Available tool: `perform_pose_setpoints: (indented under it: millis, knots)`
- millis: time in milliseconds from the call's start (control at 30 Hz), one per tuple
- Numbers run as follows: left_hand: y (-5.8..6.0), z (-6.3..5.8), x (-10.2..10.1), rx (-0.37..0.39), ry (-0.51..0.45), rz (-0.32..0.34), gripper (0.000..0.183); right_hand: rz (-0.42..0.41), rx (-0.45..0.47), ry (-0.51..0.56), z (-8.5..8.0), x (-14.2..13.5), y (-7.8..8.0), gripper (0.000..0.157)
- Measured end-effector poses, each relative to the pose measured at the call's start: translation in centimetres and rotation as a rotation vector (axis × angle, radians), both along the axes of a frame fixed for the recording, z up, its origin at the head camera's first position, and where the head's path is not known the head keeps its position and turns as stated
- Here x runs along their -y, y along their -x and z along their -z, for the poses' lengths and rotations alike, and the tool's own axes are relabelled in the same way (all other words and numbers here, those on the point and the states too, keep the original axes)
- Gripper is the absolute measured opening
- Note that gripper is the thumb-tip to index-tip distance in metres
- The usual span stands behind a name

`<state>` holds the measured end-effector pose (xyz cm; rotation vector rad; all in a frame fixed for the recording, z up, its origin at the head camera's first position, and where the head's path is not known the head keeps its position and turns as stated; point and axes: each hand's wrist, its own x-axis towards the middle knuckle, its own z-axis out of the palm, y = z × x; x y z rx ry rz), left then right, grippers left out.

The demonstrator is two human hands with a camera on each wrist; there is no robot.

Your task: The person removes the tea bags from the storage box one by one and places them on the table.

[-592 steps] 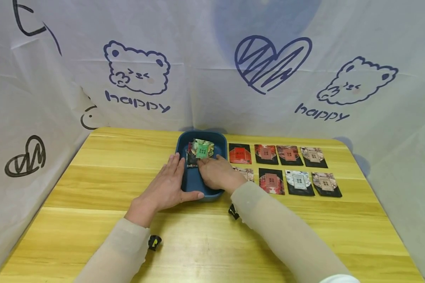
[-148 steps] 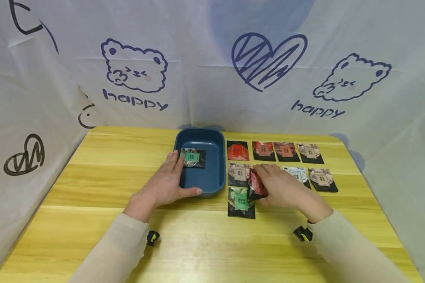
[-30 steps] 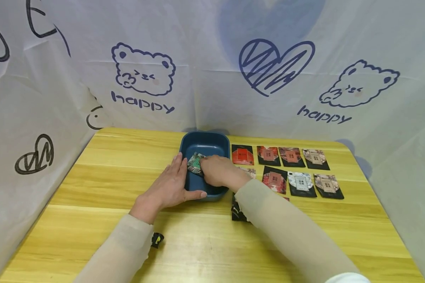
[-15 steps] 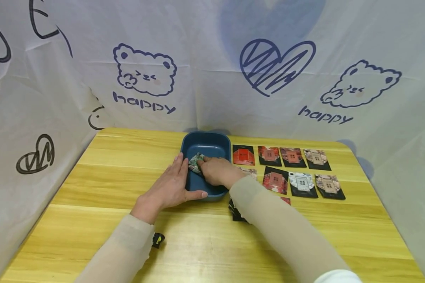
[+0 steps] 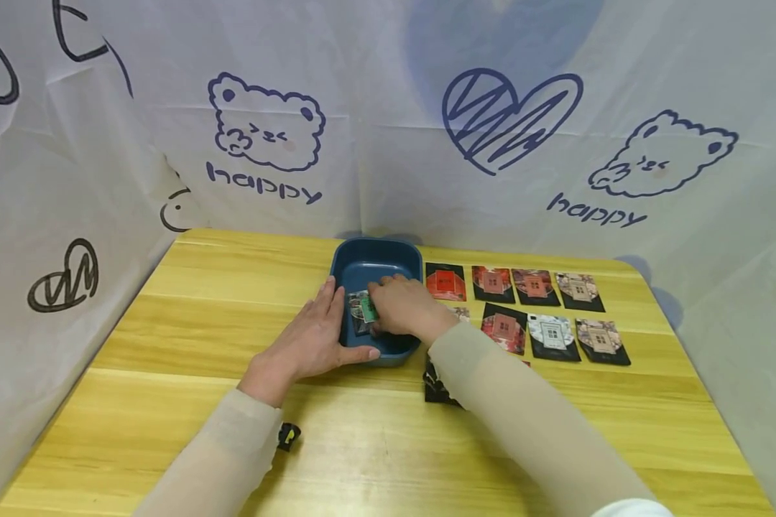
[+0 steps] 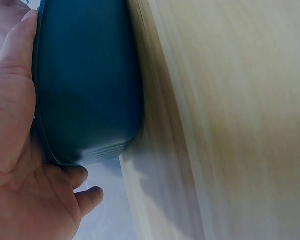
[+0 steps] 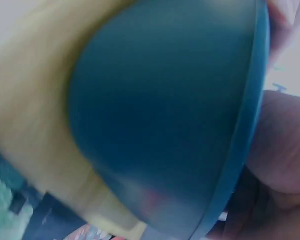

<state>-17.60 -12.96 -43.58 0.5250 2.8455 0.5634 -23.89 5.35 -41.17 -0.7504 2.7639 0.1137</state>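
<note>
A dark blue rectangular tub point(image 5: 378, 241) stands on the table near its back edge. My left hand point(image 5: 307, 334) rests along the tub's left side with straight fingers, its thumb at the near rim. In the left wrist view, the palm of that hand point(image 6: 15, 160) lies against the tub's rim. Inside the tub my right hand point(image 5: 404, 307) pinches a black sachet with a green label point(image 5: 360, 314) by its right side; the fingers cover part of it. The right wrist view mostly shows the tub's outer wall point(image 7: 160, 100), hiding the sachet.
Right of the tub, flat sachets lie in two rows, among them a red one point(image 5: 445, 282), a white one point(image 5: 552, 336) and a beige one point(image 5: 603, 340). Another dark sachet point(image 5: 436, 391) lies partly under my right sleeve point(image 5: 524, 409). A printed cloth point(image 5: 388, 165) hangs behind the table.
My right hand has gone from the sachets on the right into the tub. The green-labelled sachet, tilted and creased half a second ago, now shows its label and sits slightly nearer. My left hand stays put.
</note>
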Motion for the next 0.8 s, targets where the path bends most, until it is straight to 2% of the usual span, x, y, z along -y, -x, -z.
perform_pose_setpoints:
  millis: [133, 267, 500, 800]
  knots:
    - [0.0, 0.0, 0.0, 0.012, 0.002, -0.003, 0.132, -0.03, 0.066, 0.051, 0.3, -0.3, 0.8, 0.108]
    - [0.0, 0.0, 0.0, 0.009, -0.004, -0.004, 0.132, -0.068, 0.107, 0.074, 0.9, 0.0, 1.5, 0.116]
    - [-0.1, 0.0, -0.1, 0.005, -0.01, -0.004, 0.131, -0.067, 0.16, 0.043, 1.4, 0.3, 2.1, 0.109]
    - [0.0, 0.1, -0.1, -0.011, 0.01, -0.002, 0.131, -0.05, 0.152, 0.018, 1.2, 0.4, 2.1, 0.091]
